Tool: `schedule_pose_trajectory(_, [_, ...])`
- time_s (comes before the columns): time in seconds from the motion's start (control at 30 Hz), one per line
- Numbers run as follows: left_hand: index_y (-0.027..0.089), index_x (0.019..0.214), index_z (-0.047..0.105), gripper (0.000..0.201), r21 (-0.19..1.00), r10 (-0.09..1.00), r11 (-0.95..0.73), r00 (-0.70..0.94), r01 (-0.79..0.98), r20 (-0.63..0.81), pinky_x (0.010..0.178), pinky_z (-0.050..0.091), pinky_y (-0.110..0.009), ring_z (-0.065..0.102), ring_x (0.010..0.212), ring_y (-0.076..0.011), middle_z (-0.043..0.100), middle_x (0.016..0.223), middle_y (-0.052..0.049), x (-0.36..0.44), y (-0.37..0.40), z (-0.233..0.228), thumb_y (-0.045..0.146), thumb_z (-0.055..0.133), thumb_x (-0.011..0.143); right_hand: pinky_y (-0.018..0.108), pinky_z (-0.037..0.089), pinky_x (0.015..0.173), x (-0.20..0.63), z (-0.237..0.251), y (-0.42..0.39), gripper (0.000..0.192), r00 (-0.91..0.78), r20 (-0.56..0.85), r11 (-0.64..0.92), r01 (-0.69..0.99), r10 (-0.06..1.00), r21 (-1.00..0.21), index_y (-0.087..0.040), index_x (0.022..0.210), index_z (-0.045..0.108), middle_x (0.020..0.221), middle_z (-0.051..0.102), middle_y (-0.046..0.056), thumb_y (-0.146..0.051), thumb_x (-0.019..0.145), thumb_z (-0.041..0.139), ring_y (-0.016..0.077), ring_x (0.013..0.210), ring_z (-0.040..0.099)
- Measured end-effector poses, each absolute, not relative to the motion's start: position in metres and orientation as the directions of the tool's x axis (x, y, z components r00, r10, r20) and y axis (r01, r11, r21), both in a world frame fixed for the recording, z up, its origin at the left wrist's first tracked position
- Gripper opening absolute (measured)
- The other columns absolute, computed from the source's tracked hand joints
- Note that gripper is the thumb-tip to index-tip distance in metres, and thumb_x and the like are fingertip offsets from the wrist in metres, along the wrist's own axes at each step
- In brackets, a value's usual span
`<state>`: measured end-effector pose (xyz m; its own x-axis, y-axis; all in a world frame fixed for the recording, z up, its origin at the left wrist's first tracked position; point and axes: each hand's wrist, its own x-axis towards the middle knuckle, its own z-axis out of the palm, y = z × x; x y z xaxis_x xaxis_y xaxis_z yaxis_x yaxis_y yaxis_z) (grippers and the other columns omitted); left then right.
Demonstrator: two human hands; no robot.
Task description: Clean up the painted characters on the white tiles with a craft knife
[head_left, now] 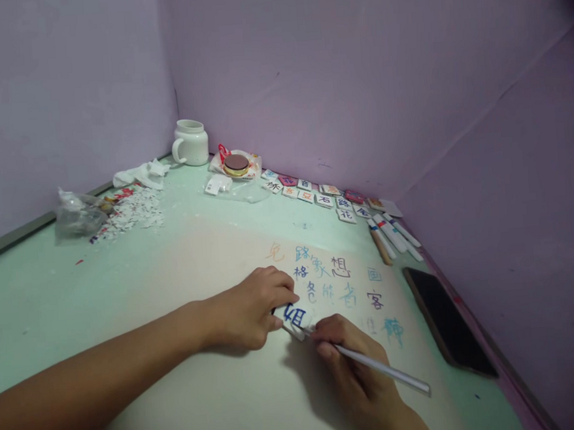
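Left hand (247,309): curled, fingertips pressing a small card (294,317) flat against the table (52,303).
Right hand (349,361): closed around a white pen (376,366), its tip at the card's lower edge.
Card: white with a blue character, lying between both hands near the front middle of the table.
Writing (338,280): coloured characters on the surface just beyond the card.
Phone (446,322): dark, lying at the right edge.
Tiles (322,196): a row along the far wall.
Mug (191,143): white, in the far corner.
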<state>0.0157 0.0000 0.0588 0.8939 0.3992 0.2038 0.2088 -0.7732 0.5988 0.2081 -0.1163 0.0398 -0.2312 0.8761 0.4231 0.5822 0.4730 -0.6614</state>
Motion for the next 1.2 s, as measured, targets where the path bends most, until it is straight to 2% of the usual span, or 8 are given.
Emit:
schedule_pose_trajectory(0.2, [0.014, 0.104, 0.058, 0.034, 0.611, 0.398, -0.767, 0.893, 0.197, 0.212, 0.095, 0.04, -0.044, 0.051, 0.104, -0.0263, 0.057, 0.11, -0.012, 0.016, 0.001, 0.057, 0.008, 0.055, 0.071, 0.026, 0.042, 0.055, 0.208, 0.041, -0.117, 0.012, -0.138, 0.486, 0.476, 0.542, 0.863, -0.693, -0.022, 0.088, 0.051, 0.071, 0.054, 0.0, -0.015, 0.091, 0.042, 0.0137, 0.063, 0.053])
schedule_pose_trajectory(0.33, [0.017, 0.103, 0.058, 0.034, 0.612, 0.402, -0.768, 0.887, 0.191, 0.227, 0.094, 0.041, -0.043, 0.051, 0.103, -0.0257, 0.057, 0.11, -0.011, 0.016, 0.002, 0.053, 0.009, 0.055, 0.07, 0.026, 0.044, 0.055, 0.208, 0.042, -0.116, 0.013, -0.104, 0.501, 0.471, 0.543, 0.859, -0.695, -0.021, 0.088, 0.055, 0.071, 0.056, 0.002, -0.016, 0.091, 0.043, 0.0145, 0.063, 0.055])
schedule_pose_trajectory(0.5, [0.018, 0.106, 0.056, 0.035, 0.615, 0.399, -0.766, 0.889, 0.188, 0.225, 0.097, 0.038, -0.043, 0.049, 0.108, -0.0261, 0.055, 0.113, -0.011, 0.016, 0.002, 0.052, 0.01, 0.055, 0.072, 0.025, 0.044, 0.053, 0.209, 0.045, -0.114, 0.012, -0.163, 0.512, 0.5, 0.586, 0.844, -0.637, -0.022, 0.086, 0.059, 0.07, 0.06, 0.001, -0.018, 0.089, 0.048, 0.0139, 0.059, 0.058])
schedule_pose_trajectory(0.67, [0.012, 0.107, 0.057, 0.037, 0.599, 0.426, -0.766, 0.883, 0.235, 0.198, 0.095, 0.038, -0.044, 0.048, 0.104, -0.0281, 0.054, 0.109, -0.013, 0.015, 0.0, 0.057, 0.011, 0.06, 0.071, 0.022, 0.043, 0.048, 0.208, 0.046, -0.114, 0.018, -0.024, 0.612, 0.474, 0.657, 0.79, -0.586, -0.023, 0.096, 0.061, 0.067, 0.061, -0.001, -0.011, 0.086, 0.052, 0.0117, 0.054, 0.056])
schedule_pose_trajectory(0.83, [0.013, 0.107, 0.058, 0.039, 0.552, 0.456, -0.777, 0.875, 0.303, 0.162, 0.091, 0.038, -0.047, 0.048, 0.097, -0.0285, 0.053, 0.1, -0.011, 0.016, -0.002, 0.061, 0.017, 0.064, 0.069, 0.025, 0.048, 0.054, 0.209, 0.05, -0.114, 0.018, 0.134, 0.573, 0.356, 0.664, 0.809, -0.657, -0.023, 0.1, 0.063, 0.071, 0.065, 0.0, -0.017, 0.087, 0.053, 0.0138, 0.059, 0.061])
schedule_pose_trajectory(1.03, [0.016, 0.11, 0.056, 0.041, 0.535, 0.45, -0.786, 0.88, 0.311, 0.15, 0.091, 0.035, -0.048, 0.046, 0.095, -0.0274, 0.052, 0.098, -0.009, 0.017, -0.003, 0.062, 0.024, 0.065, 0.071, 0.025, 0.045, 0.05, 0.212, 0.051, -0.114, 0.021, 0.051, 0.572, 0.464, 0.529, 0.818, -0.71, -0.021, 0.101, 0.067, 0.068, 0.064, 0.001, -0.015, 0.085, 0.055, 0.0136, 0.056, 0.059])
schedule_pose_trajectory(1.2, [0.016, 0.109, 0.056, 0.039, 0.517, 0.443, -0.797, 0.884, 0.313, 0.147, 0.09, 0.035, -0.048, 0.045, 0.094, -0.027, 0.051, 0.097, -0.009, 0.017, -0.002, 0.061, 0.028, 0.064, 0.073, 0.024, 0.045, 0.048, 0.208, 0.047, -0.116, 0.018, 0.049, 0.53, 0.44, 0.495, 0.847, -0.749, -0.02, 0.097, 0.068, 0.067, 0.065, 0.001, -0.015, 0.086, 0.055, 0.0125, 0.054, 0.058])
